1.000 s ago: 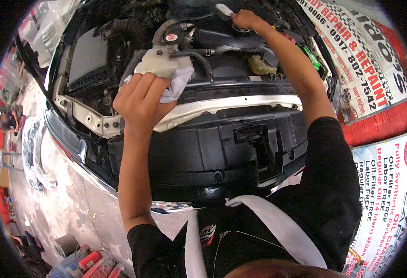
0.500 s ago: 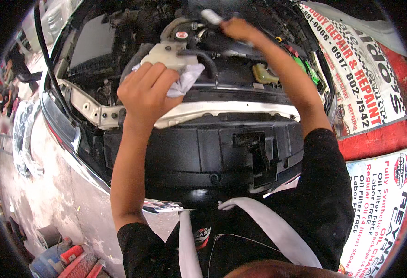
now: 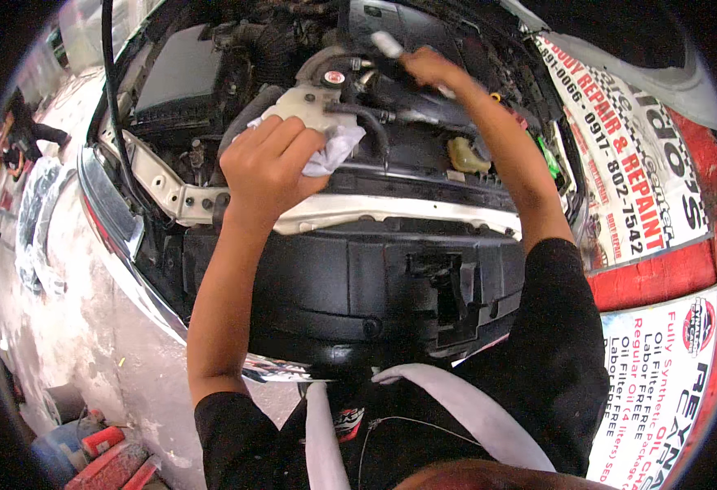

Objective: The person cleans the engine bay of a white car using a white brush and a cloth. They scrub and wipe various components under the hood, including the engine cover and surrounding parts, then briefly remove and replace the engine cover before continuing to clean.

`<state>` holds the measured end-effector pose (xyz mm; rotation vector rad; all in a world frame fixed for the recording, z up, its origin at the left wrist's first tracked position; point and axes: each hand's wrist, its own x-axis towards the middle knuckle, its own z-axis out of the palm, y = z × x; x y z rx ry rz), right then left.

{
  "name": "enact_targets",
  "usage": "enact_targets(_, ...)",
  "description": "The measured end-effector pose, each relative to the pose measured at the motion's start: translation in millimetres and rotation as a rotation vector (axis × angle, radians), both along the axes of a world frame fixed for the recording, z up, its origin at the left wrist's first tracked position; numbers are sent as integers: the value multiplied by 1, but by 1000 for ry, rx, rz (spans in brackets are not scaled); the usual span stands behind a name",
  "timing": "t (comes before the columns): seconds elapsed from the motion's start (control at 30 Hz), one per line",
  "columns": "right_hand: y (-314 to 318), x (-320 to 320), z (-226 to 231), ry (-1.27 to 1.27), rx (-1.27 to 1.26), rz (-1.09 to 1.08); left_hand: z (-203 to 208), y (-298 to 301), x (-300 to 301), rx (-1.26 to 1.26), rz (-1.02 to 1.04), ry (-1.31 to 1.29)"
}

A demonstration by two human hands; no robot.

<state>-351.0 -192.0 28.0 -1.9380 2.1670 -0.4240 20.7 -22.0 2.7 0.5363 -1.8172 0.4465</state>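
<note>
Over the engine bay, my left hand (image 3: pixel 267 166) is closed around a crumpled white cloth (image 3: pixel 340 152). It lies against the front of a translucent coolant reservoir (image 3: pixel 303 106) and hides part of it. Farther in and to the right, my right hand (image 3: pixel 430 67) grips a white-handled tool (image 3: pixel 387 44), whose pale handle sticks out to the left of the fist. A blurred light part of that tool shows below the hand, too smeared to make out. Beneath it are a dark hose and a black engine cover (image 3: pixel 387 20).
A black box-shaped housing (image 3: pixel 180 75) sits at the bay's left, beside the hood prop rod (image 3: pixel 108 82). A yellowish reservoir (image 3: pixel 466 155) is near my right forearm. Printed banners (image 3: pixel 612 163) hang at right. Red and blue containers (image 3: pixel 101 441) stand on the floor at lower left.
The whole view has shifted, so the engine bay sits slightly lower and to the right. Both hands keep their holds, and the right hand's tool is blurred by motion.
</note>
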Motion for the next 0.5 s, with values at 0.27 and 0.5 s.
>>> enact_targets(0.27, 1, -66, 0, 127, -14, -132, -1, 1, -19, 7, -61, 40)
enact_targets(0.5, 129, 25, -40, 551, -115, 196, -2, -1, 0, 0, -11, 50)
